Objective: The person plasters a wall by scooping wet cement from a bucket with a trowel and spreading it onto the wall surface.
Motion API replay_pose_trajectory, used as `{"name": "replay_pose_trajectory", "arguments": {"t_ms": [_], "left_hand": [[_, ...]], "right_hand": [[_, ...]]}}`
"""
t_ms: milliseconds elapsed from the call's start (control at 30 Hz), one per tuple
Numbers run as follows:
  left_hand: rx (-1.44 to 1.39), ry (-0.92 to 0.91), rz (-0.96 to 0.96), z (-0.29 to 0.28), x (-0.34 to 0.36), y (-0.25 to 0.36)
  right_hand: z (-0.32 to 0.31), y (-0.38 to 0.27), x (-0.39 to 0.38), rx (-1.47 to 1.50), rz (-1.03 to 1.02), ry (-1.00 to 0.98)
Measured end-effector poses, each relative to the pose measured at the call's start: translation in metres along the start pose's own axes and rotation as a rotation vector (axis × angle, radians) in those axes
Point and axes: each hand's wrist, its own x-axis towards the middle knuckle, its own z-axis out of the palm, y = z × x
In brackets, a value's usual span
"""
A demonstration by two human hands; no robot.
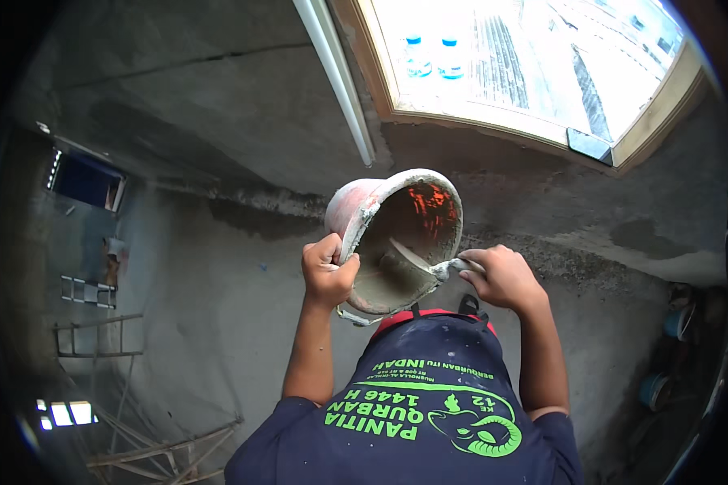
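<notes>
A mortar-crusted bucket (352, 204) hangs tilted in front of my body, its mouth turned toward me. Its inside shows orange-red patches on the far wall and grey, wet-looking mortar (384, 289) low down. My left hand (330, 273) is closed round the rim on the left side. In my right hand (504, 277), at the right of the rim, is the caked handle of a trowel (411, 255). The trowel's blade reaches into the bucket, and part of it is hard to make out against the mortar. A loose bucket handle (356, 317) dangles below the left rim.
Ahead is a rough grey wall with a white pipe (340, 81) and a wooden window frame (493, 129). A phone (589, 145) lies at the sill, and two blue-capped bottles (450, 61) stand beyond. Scaffold frames (97, 335) are at left; buckets (655, 390) at right.
</notes>
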Motion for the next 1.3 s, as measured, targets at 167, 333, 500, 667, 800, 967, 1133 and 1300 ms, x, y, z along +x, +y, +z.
{"name": "replay_pose_trajectory", "arguments": {"t_ms": [167,333,500,667,800,967,1133,1300], "left_hand": [[0.004,-0.061,0.106,-0.001,0.010,0.015],[0.042,-0.091,0.171,-0.005,0.016,0.017],[0.001,-0.078,0.093,-0.002,0.021,0.014],[-0.044,-0.069,-0.014,0.010,0.022,0.007],[-0.104,0.024,-0.103,0.016,0.016,0.000],[-0.123,0.126,-0.126,0.023,0.012,0.004],[-0.069,0.202,-0.154,0.036,0.001,-0.007],[-0.129,0.288,-0.270,0.059,-0.025,-0.026]], "right_hand": [[-0.017,-0.028,0.035,-0.132,-0.018,-0.214],[-0.014,-0.037,0.051,-0.124,-0.075,-0.333],[-0.019,-0.021,0.061,0.166,-0.164,-0.460],[-0.004,0.028,0.057,0.667,0.072,-0.791],[0.034,0.070,0.021,1.071,0.070,-0.786],[0.040,0.086,-0.018,1.089,0.206,-0.657],[0.041,0.087,-0.031,0.641,0.039,-0.221],[0.048,0.102,-0.026,0.844,0.039,-0.127]]}}
